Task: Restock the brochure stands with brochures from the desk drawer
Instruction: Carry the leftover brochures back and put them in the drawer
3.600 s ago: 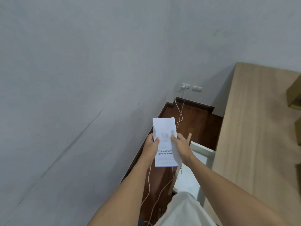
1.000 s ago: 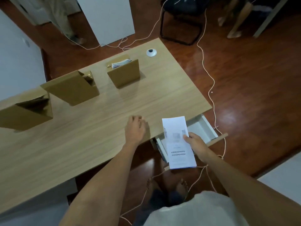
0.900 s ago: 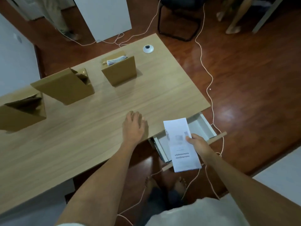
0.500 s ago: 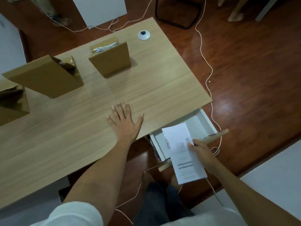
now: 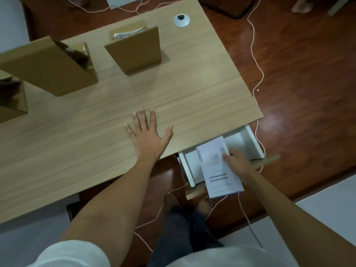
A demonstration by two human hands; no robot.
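My right hand grips a stack of white brochures over the open white drawer at the desk's right end. My left hand lies flat on the wooden desk with fingers spread. Three brown cardboard brochure stands are on the desk: the right one holds a few brochures, the middle one looks dark inside, and the left one is cut off by the frame edge.
A white round cable grommet sits near the desk's far edge. Thin white cables trail over the red-brown floor to the right and under the desk. My bare feet stand below the drawer. A chair base is at the top.
My view turned from the wall to the desk. My left hand let go of the brochures and spread flat on the desk. My right hand lowered the stack toward the drawer.
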